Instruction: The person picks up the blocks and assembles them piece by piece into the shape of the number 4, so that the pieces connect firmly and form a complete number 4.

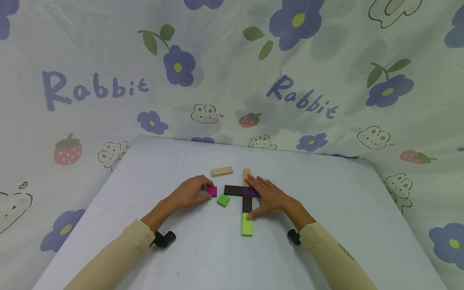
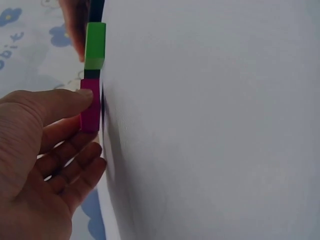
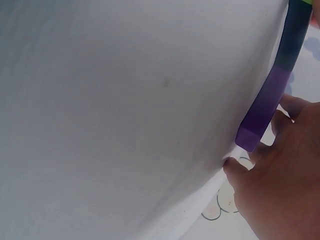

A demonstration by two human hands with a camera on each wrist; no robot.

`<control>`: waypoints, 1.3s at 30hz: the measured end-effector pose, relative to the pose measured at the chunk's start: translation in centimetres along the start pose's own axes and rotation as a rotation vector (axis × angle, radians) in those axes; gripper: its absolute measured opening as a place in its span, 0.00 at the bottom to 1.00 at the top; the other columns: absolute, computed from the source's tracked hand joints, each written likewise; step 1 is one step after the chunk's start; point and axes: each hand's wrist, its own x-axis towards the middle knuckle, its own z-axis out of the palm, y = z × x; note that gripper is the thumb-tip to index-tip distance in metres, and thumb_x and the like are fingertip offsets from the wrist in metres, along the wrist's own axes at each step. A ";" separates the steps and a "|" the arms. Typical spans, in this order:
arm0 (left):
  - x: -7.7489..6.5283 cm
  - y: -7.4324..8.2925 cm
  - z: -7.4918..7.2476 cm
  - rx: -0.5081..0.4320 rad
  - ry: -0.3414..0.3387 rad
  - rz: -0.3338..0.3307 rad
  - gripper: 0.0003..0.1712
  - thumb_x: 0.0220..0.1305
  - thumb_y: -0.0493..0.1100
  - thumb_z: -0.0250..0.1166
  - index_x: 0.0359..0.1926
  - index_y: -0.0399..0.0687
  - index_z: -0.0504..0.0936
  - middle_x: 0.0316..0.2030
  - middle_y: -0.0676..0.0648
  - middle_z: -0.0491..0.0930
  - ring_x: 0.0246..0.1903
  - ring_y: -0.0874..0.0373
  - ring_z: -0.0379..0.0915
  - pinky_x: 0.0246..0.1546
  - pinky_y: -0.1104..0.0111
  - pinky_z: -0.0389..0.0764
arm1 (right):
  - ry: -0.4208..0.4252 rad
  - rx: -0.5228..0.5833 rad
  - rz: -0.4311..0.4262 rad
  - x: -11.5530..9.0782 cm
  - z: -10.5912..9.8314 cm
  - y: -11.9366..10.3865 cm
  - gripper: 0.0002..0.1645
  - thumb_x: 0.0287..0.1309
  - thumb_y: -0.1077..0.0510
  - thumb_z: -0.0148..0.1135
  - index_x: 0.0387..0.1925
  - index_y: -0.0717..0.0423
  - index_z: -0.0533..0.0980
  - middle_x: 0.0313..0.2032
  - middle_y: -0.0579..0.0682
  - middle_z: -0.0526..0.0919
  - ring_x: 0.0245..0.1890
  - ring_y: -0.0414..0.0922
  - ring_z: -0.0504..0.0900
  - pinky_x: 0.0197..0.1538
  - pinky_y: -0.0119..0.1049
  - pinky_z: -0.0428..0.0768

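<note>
My left hand (image 1: 190,191) pinches a small magenta block (image 1: 212,191) between thumb and fingers. In the left wrist view the thumb lies on this magenta block (image 2: 90,107), with the other fingers loosely bent. Just right of it lies a small green block (image 1: 223,200). My right hand (image 1: 273,196) is spread over a cross of flat blocks: a dark block (image 1: 233,190) to the left, a purple block (image 1: 255,192) partly under the hand, another dark block (image 1: 247,204), a lime green block (image 1: 247,226) near the thumb, and a wooden block (image 1: 247,172) by the fingertips.
Behind the green block lies a loose wooden block (image 1: 222,171). All the blocks are on a white-covered table (image 1: 203,257). A patterned cloth (image 1: 224,80) hangs along the table's far edge. Each wrist carries a small black camera (image 1: 164,239).
</note>
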 end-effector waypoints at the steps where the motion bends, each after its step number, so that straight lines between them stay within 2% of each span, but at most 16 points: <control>1: 0.0 0.0 0.0 -0.003 -0.001 -0.001 0.20 0.60 0.39 0.74 0.52 0.40 0.83 0.43 0.48 0.81 0.42 0.54 0.75 0.46 0.59 0.79 | 0.000 0.000 -0.001 0.0 0.0 0.0 0.79 0.36 0.25 0.77 0.82 0.45 0.45 0.81 0.45 0.41 0.79 0.53 0.40 0.76 0.56 0.42; 14: 0.9 0.1 -0.2 -0.009 -0.006 -0.018 0.19 0.61 0.39 0.73 0.53 0.40 0.82 0.43 0.48 0.81 0.42 0.54 0.75 0.47 0.59 0.79 | 0.002 -0.003 -0.011 0.1 -0.1 0.1 0.79 0.36 0.24 0.77 0.82 0.46 0.45 0.81 0.45 0.41 0.79 0.52 0.39 0.77 0.55 0.41; 21: 1.4 -0.1 0.0 -0.022 -0.008 -0.005 0.18 0.61 0.38 0.73 0.51 0.41 0.81 0.42 0.50 0.80 0.43 0.54 0.76 0.48 0.58 0.79 | -0.004 0.009 -0.014 0.0 -0.2 -0.1 0.80 0.36 0.25 0.77 0.82 0.47 0.44 0.81 0.46 0.41 0.79 0.53 0.40 0.77 0.55 0.41; 32: 1.7 0.6 0.1 -0.016 0.004 0.031 0.18 0.60 0.38 0.73 0.50 0.40 0.82 0.41 0.51 0.80 0.42 0.54 0.76 0.46 0.59 0.79 | 0.003 -0.006 -0.002 0.0 0.1 0.0 0.79 0.37 0.24 0.77 0.82 0.46 0.45 0.81 0.46 0.42 0.79 0.53 0.40 0.77 0.55 0.42; 39: 1.9 0.7 0.3 -0.010 -0.014 0.035 0.19 0.61 0.39 0.73 0.52 0.40 0.82 0.42 0.50 0.80 0.43 0.54 0.77 0.48 0.58 0.79 | 0.004 -0.013 -0.005 0.1 0.2 0.2 0.79 0.37 0.24 0.76 0.82 0.45 0.44 0.81 0.45 0.41 0.79 0.52 0.40 0.77 0.54 0.41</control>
